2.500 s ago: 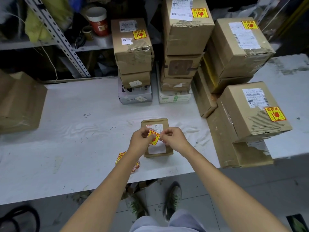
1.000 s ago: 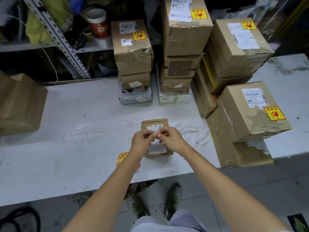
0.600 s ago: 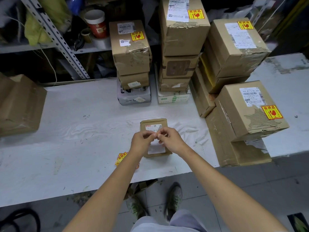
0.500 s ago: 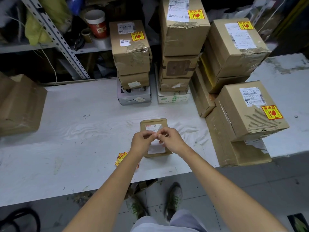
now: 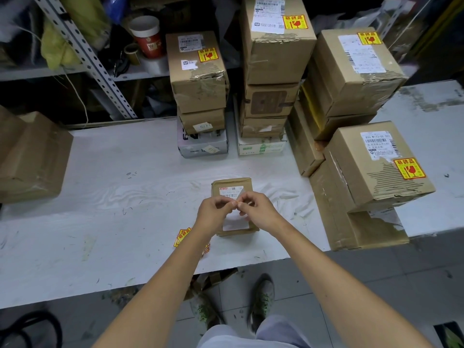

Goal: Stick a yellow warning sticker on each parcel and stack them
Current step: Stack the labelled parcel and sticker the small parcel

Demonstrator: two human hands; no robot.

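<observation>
A large plain brown cardboard box [image 5: 30, 156] sits at the left edge of the white surface [image 5: 113, 222]. Near the front edge, loose yellow-and-red warning stickers [image 5: 182, 236] lie partly under the left forearm. The left hand [image 5: 213, 214] and right hand [image 5: 259, 212] meet fingertip to fingertip, both pinching a small yellow sticker [image 5: 238, 203] that the fingers mostly hide. They are just above a small flat brown cardboard parcel [image 5: 232, 183] lying mid-surface. Stacks of brown cardboard parcels [image 5: 273, 46] line the far edge and right side, their top ones bearing yellow stickers.
</observation>
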